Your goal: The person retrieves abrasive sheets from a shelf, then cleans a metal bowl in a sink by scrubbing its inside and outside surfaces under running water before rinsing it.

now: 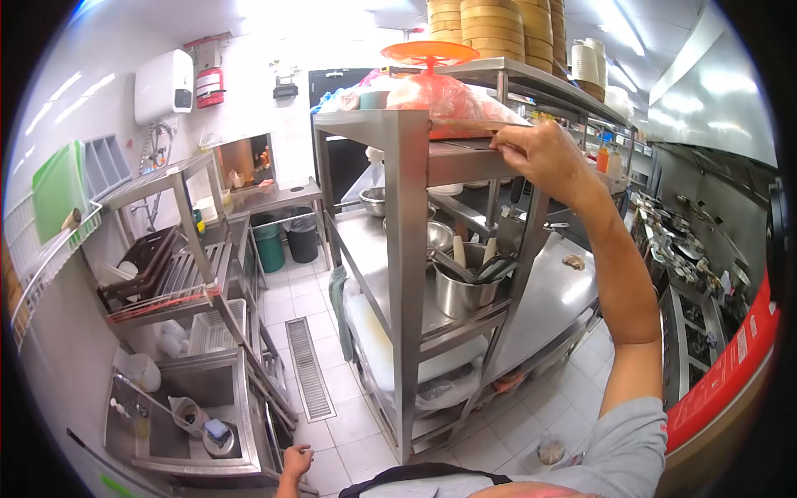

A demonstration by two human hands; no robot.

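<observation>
My right hand (540, 158) is raised to the upper level of a steel shelf unit (408, 207). Its fingers are closed at the front edge, around something thin and flat that I cannot make out. Just behind the fingers sits an orange scale (430, 55) with a round top pan, wrapped in clear plastic around its body. My left hand (296, 459) hangs low beside the sink, its fingers loosely curled and slightly apart, with nothing visible in them. Below the right hand, a steel pot (466, 292) holds several utensils on the middle shelf.
A steel sink (241, 415) with a jug (189, 415) is at lower left. Dish racks (178, 282) stand above it. A floor drain (310, 369) runs along the aisle. Bamboo steamers (494, 33) are stacked high up. Stoves (689, 324) line the right wall.
</observation>
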